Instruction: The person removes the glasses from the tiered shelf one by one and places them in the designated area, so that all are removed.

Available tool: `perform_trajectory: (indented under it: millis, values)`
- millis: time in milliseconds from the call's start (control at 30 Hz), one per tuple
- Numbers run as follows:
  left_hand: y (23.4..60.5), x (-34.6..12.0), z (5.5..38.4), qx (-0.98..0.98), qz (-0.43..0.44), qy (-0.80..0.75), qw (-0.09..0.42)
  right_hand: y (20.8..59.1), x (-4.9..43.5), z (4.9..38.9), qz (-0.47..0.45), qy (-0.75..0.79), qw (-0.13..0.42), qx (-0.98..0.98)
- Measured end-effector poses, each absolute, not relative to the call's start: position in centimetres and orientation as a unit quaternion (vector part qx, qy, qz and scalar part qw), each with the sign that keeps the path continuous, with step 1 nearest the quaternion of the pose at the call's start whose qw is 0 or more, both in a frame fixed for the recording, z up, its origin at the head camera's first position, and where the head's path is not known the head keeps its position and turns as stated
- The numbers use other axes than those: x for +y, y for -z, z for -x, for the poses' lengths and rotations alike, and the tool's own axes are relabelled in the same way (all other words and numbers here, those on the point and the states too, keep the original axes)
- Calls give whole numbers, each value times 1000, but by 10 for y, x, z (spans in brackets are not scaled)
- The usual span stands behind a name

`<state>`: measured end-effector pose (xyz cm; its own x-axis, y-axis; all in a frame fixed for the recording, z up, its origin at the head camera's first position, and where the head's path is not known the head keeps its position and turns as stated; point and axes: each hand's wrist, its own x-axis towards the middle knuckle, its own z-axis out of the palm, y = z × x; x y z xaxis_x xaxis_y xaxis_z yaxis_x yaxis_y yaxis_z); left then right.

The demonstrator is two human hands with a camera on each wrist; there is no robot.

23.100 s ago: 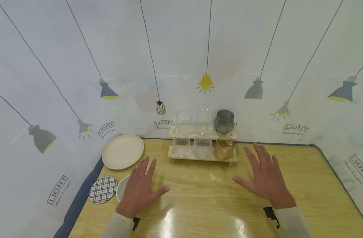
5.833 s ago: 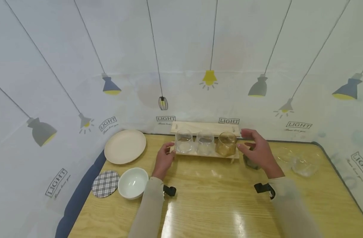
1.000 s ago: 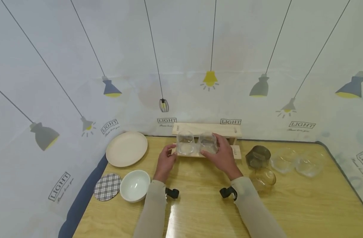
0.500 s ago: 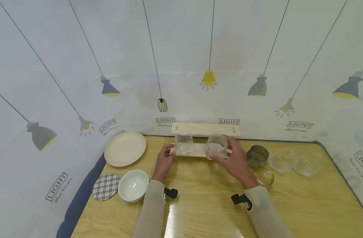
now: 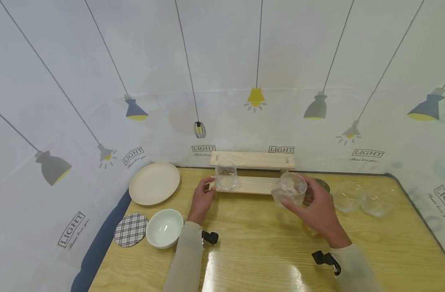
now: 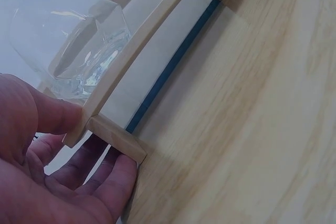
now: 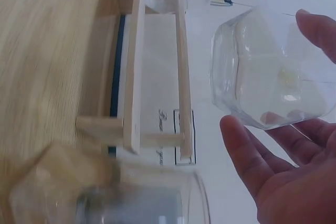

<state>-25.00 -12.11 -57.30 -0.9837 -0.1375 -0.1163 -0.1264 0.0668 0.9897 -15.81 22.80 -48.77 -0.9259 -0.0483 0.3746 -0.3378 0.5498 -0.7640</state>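
Glass [image 5: 292, 190] tilted in R hand [image 5: 320, 213] — btwn thumb & fingers, apart from wooden rack [image 5: 253, 184], nr its R end; L hand [image 5: 201, 202] pinches L end — 2nd glass [image 5: 226, 177] just beside.

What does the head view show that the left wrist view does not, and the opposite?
Only the head view shows the right hand holding a clear round glass, the round beige plate, the round white bowl and the round checked mat.

Only the left wrist view shows a short wooden leg beneath the left end of the pale two-tier wooden rack.

Both show that rack, the left hand gripping it, another clear glass on its lower shelf and the wooden table.
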Motion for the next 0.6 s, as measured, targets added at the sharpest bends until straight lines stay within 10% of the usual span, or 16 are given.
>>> perform_trajectory:
  millis: [600]
  values:
    - [572,-121,247,-736,-82,672,15,493,321,88,-67,-414,210,-883]
